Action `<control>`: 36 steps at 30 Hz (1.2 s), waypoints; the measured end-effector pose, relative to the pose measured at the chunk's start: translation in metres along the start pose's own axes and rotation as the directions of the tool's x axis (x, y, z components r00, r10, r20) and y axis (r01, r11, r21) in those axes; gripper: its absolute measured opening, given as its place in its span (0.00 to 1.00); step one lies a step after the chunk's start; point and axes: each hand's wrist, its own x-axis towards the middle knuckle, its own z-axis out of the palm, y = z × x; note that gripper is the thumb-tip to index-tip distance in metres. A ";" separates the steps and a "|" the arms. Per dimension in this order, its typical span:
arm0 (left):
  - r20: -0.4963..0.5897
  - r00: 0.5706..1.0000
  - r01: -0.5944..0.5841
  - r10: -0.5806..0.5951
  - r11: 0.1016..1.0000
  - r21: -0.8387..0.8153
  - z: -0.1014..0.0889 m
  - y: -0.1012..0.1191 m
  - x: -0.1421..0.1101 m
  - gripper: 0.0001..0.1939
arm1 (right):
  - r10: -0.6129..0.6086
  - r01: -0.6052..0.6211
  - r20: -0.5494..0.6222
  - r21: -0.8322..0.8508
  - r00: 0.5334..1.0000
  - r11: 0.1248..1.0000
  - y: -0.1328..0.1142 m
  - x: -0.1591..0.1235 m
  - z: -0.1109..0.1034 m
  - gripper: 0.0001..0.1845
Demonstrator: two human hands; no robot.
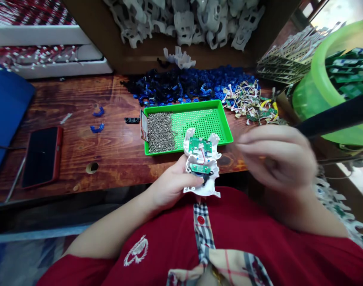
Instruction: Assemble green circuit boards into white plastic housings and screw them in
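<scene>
My left hand (173, 183) is closed around a white plastic shell (201, 163) that carries small green circuit boards and a red wire, held just over the near table edge. My right hand (275, 155) hovers to the right of the shell, blurred by motion, its fingers drawn together; whether they pinch anything I cannot make out. A dark tool or handle (333, 119) slants up to the right past that hand. Just beyond the shell sits a green tray (220, 119) with a heap of small metal screws (160, 133) in its left half.
A pile of blue and black plastic parts (181, 85), wired small boards (250, 103), a cardboard box of white shells (187, 20) and a green tub of circuit boards (333, 75) lie behind. A red phone (43, 157) rests at left. The table has a hole (92, 167).
</scene>
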 end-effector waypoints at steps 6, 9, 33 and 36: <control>-0.028 0.985 -0.148 0.172 0.911 0.384 0.001 -0.004 -0.007 0.36 | -0.344 0.435 0.399 -0.163 0.850 0.885 0.003 0.033 0.015 0.10; 0.027 0.971 -0.223 0.237 0.860 0.460 0.001 -0.003 -0.009 0.34 | -0.451 0.536 0.380 -0.152 0.807 0.830 0.001 0.036 0.018 0.10; 0.227 0.835 -0.468 0.501 0.433 0.770 -0.015 -0.012 0.000 0.23 | -0.212 0.216 0.102 -0.024 0.972 0.976 -0.005 -0.008 0.043 0.11; 0.219 0.839 -0.456 0.498 0.424 0.783 -0.016 -0.013 0.000 0.22 | -0.230 0.236 0.099 -0.048 0.968 0.971 -0.004 -0.010 0.042 0.12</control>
